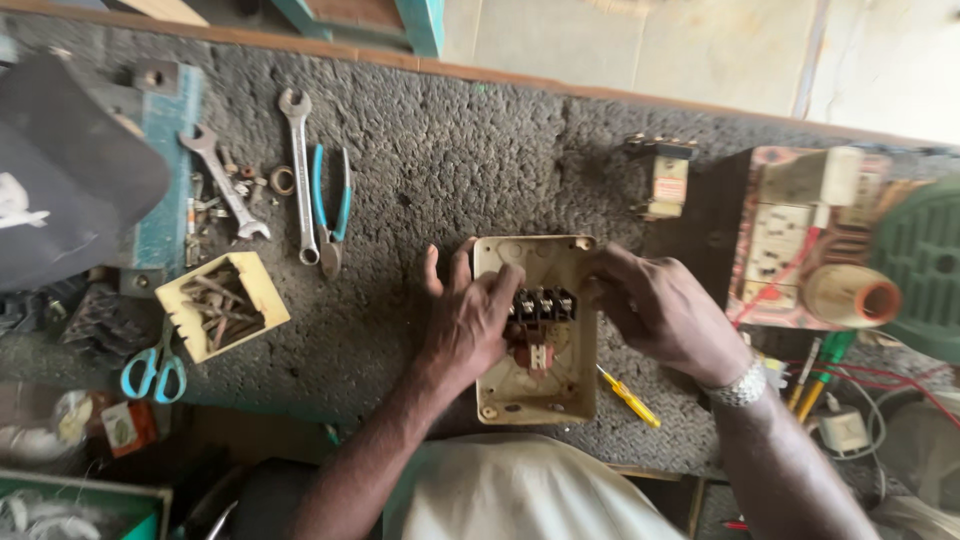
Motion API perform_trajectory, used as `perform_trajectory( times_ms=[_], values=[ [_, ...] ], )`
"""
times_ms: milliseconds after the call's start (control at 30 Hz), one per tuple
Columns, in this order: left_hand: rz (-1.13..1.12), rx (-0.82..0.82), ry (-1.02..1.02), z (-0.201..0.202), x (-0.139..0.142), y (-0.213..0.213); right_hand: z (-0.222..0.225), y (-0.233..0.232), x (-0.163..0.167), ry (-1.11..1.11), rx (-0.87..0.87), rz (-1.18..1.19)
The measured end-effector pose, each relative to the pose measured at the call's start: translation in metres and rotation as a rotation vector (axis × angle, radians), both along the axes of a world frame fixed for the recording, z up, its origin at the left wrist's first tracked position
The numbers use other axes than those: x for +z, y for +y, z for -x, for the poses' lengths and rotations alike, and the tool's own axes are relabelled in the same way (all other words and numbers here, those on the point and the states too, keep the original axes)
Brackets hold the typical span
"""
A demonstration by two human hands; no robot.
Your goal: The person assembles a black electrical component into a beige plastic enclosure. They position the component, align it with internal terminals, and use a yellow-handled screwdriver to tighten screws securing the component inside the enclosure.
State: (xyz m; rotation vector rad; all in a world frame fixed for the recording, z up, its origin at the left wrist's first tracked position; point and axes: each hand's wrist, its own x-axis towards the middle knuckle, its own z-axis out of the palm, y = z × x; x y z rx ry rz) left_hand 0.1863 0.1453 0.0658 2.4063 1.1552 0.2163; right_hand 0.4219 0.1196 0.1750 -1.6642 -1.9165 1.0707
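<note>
Two hands brace the cream switch box [536, 330] at the counter's [430, 170] six o'clock: left hand [470, 320] fingers press its black terminal block [545, 305], right hand [655, 310] fingers curl on the three o'clock wall, likely steadying it.

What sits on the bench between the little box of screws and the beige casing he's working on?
Head view: only bare mat lies between the small box and the beige casing; the pliers lie further back.

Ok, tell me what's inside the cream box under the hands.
Inside the cream box sits a black terminal block with a reddish part below it. The left hand covers the box's left interior, and the right hand hides its right edge.
</note>
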Motion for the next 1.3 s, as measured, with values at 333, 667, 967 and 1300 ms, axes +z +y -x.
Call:
perform_trajectory(
  times_ms=[333, 667, 967, 1300],
  values=[
    [0.067, 0.105, -0.091, 0.011, -0.021, 0.014, 0.039, 0.101, -0.074, -0.006, 0.327, -0.093],
    [0.128, 0.127, -0.354, 0.027, -0.035, 0.017, 0.081, 0.11, -0.093, -0.086, 0.241, 0.092],
    [0.101, 0.112, -0.337, 0.032, -0.032, 0.007, 0.091, 0.093, -0.094, -0.193, 0.193, 0.167],
    [0.046, 0.077, -0.281, 0.035, -0.032, 0.013, 0.093, 0.093, -0.096, -0.19, 0.203, 0.342]
  ],
)
